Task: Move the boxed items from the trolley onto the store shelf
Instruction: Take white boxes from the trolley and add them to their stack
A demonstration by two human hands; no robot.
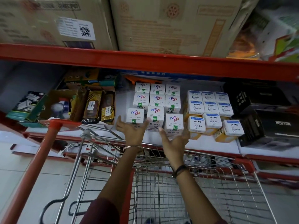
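White Nippo boxes (156, 101) stand in three rows on the white store shelf (208, 145). My left hand (131, 131) is palm-up with fingers spread, just in front of the front-left Nippo box (135, 115). My right hand (174, 142) is open too, cupped below the front-right Nippo box (174, 122), which seems to rest on the shelf. The wire trolley (161, 183) sits directly under my arms; no boxes show in the visible part of its basket.
White Wipro Garnet boxes (210, 109) sit to the right, then black boxes (267, 125). Brown packets (95, 107) and an open carton lie left. A red shelf beam (145, 62) carries cardboard cartons (48, 21) overhead. The trolley's red handle (32, 175) runs lower left.
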